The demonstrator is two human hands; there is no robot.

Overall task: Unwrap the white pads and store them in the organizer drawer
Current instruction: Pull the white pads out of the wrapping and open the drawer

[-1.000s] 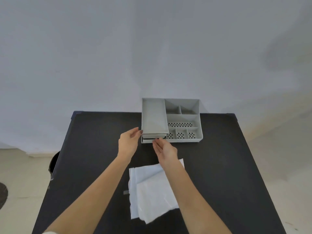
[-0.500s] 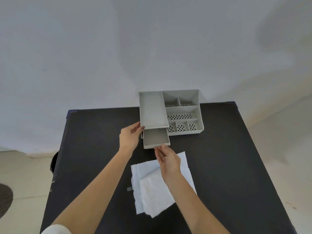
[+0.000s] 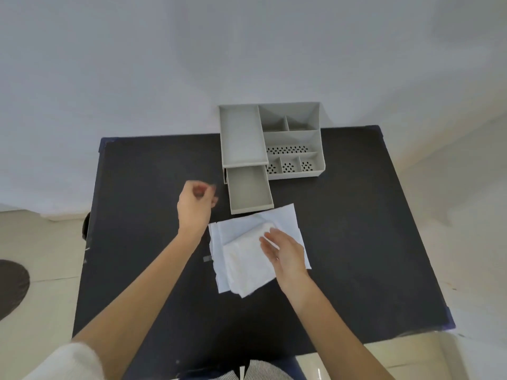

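A grey organizer (image 3: 290, 138) stands at the far edge of the black table (image 3: 356, 229). Its lower left drawer (image 3: 248, 192) is pulled out toward me and holds nothing. Just in front of the drawer lie the white pads (image 3: 247, 259) stacked on a pale blue unfolded wrapper (image 3: 285, 218). My right hand (image 3: 285, 250) rests with fingers spread on the top pad's right edge, and no grip on it shows. My left hand (image 3: 194, 205) hovers left of the drawer, blurred, fingers loosely curled with nothing in them.
The organizer's right half has several small open compartments (image 3: 288, 167) with perforated floors. A dark round object (image 3: 11, 286) lies on the tiled floor at the left. A small grey tape mark (image 3: 208, 258) sits on the table left of the wrapper.
The drawer has slid out fully toward me. My right hand left the drawer front and moved back onto the pads. My left hand let go of the organizer and drew left.
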